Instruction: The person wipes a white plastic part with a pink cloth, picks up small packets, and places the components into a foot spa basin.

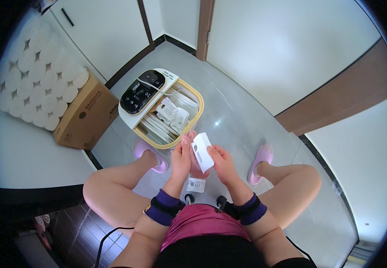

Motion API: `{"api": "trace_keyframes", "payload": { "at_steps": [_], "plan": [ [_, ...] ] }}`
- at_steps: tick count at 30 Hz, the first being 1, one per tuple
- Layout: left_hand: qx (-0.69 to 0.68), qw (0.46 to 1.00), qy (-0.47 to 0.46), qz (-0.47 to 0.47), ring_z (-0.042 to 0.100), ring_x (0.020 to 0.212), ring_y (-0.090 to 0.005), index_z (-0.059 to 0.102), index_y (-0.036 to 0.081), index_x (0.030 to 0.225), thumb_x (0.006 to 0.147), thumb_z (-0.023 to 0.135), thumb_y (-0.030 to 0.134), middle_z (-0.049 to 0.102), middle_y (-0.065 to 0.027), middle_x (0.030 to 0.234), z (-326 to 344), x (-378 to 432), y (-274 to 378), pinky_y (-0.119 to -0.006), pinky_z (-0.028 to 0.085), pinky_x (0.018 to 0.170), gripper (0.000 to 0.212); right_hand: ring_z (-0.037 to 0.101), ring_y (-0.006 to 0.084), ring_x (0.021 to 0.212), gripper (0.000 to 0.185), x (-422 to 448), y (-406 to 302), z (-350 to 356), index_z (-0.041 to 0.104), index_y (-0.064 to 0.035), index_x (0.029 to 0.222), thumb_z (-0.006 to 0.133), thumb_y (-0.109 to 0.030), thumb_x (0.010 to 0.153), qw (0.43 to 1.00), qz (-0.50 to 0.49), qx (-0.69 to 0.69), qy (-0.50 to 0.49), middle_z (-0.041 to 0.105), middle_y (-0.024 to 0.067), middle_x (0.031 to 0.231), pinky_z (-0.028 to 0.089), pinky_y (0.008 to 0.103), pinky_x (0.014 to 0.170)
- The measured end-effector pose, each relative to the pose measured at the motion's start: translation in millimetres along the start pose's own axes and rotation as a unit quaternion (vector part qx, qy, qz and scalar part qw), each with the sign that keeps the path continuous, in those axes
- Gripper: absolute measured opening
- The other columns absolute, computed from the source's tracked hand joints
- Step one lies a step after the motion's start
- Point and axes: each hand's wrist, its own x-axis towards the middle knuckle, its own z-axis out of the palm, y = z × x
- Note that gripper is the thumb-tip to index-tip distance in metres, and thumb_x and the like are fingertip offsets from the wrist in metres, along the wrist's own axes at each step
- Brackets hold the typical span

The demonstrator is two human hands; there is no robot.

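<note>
My left hand (181,157) grips the upper end of a pink fabric item (198,171), seemingly a sock or slipper, which hangs between my hands. In my right hand (222,162) is a white card (203,152) with cut-out holes, held in front of the pink item. Another white card (196,185) lies on the floor below. Just beyond my left hand stands a cream and yellow bin (200,117) with a black control panel (142,92). Inside it are similar white cards (172,115) and stacked thin white sheets or cards (158,129). A white cable crosses its top.
A cardboard box (86,115) stands at the left with a pack of white paper rolls (41,80) by it. White cabinets (103,30) and a white door (280,50) bound the grey tiled floor. My feet in purple slippers (260,164) flank the bin and the floor.
</note>
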Motion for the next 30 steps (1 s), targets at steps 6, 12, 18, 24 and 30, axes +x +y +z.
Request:
{"api": "trace_keyframes", "payload": {
  "at_steps": [6,12,18,24,30],
  "plan": [
    [-0.177,0.967,0.09,-0.159,0.055,0.092,-0.0153,0.049,-0.002,0.111,0.092,0.041,0.034,0.056,-0.0085,0.099,-9,-5,-27,-0.028,0.046,0.076,0.041,0.052,0.0091,0.074,0.022,42,-29,17,0.057,-0.0026,0.084,0.051,-0.024,0.087,0.982,-0.085,-0.167,-0.025,0.057,0.0007,0.081,0.041,0.0222,0.064],
    [-0.158,0.969,0.15,-0.114,0.055,0.084,-0.0141,0.053,-0.001,0.104,0.09,0.043,0.032,0.057,-0.0064,0.095,-13,-3,-15,-0.025,0.045,0.073,0.037,0.05,0.0302,0.09,0.022,121,-5,19,0.059,-0.0012,0.084,0.063,-0.02,0.073,0.766,-0.36,-0.527,-0.073,0.058,0.0126,0.09,0.042,0.0358,0.08],
    [-0.2,0.958,0.181,-0.1,0.055,0.08,-0.0123,0.055,0.001,0.099,0.09,0.044,0.032,0.057,-0.0043,0.09,-15,-3,-3,-0.024,0.043,0.071,0.034,0.05,0.0275,0.092,0.023,150,9,35,0.061,-0.0015,0.08,0.066,-0.022,0.07,0.674,-0.394,-0.622,-0.068,0.059,0.0097,0.092,0.043,0.0365,0.08],
    [-0.193,0.957,0.198,-0.088,0.05,0.065,-0.0067,0.055,0.002,0.088,0.089,0.045,0.033,0.055,-0.0009,0.078,-19,-4,-13,-0.02,0.039,0.055,0.032,0.052,0.025,0.092,0.017,133,35,-1,0.061,-0.0039,0.088,0.063,-0.013,0.073,0.745,-0.443,-0.497,0.048,0.059,0.0085,0.093,0.045,0.0346,0.076],
    [-0.155,0.955,0.242,-0.071,0.052,0.072,-0.0089,0.056,0.004,0.087,0.089,0.046,0.034,0.057,-0.0021,0.082,-19,0,-2,-0.023,0.042,0.064,0.032,0.057,0.0218,0.084,0.019,103,88,-58,0.06,-0.0053,0.094,0.058,-0.01,0.076,0.897,-0.165,-0.348,0.217,0.059,0.0102,0.094,0.046,0.0333,0.069]
  ]
}}
